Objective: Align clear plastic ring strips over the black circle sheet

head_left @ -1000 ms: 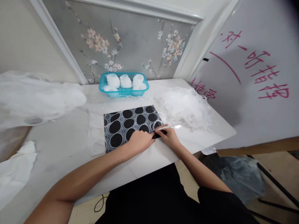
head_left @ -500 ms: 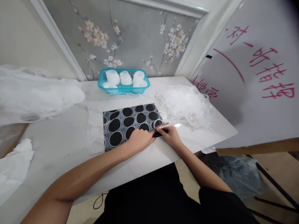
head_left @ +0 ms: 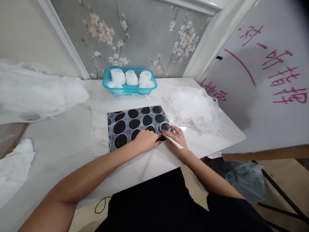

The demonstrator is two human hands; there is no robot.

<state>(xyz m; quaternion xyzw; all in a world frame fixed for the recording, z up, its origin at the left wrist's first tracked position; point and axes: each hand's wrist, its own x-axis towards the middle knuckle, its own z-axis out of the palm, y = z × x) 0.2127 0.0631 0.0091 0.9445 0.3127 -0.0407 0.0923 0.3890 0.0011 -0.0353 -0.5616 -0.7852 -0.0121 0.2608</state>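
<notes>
A patterned mat (head_left: 120, 127) with black ovals in pale rings lies flat on the white table. Near its front right corner, a thin translucent white ring (head_left: 165, 122) rests on the mat. My left hand (head_left: 146, 140) is curled over the mat's front edge, its index fingertip by the ring's lower rim; what its fingers press or hold is hidden. On the right, a slim white stick (head_left: 175, 143) slants back across my right hand (head_left: 180, 139). That hand's thumb and a finger pinch close to the stick's tip, beside the ring, while the other fingers curve forward.
A blue basket (head_left: 130, 90) with several stacks of white rings stands at the back. Loose translucent rings (head_left: 193, 108) are heaped on the right. More white material (head_left: 43, 91) is piled at left, above a crumpled white cloth (head_left: 18, 170). A whiteboard (head_left: 263, 119) leans beside the table's right edge.
The white stick has swung from pointing right to slanting down towards my right wrist. My right hand has turned and its fingers have lifted. The left hand stays about where it was.
</notes>
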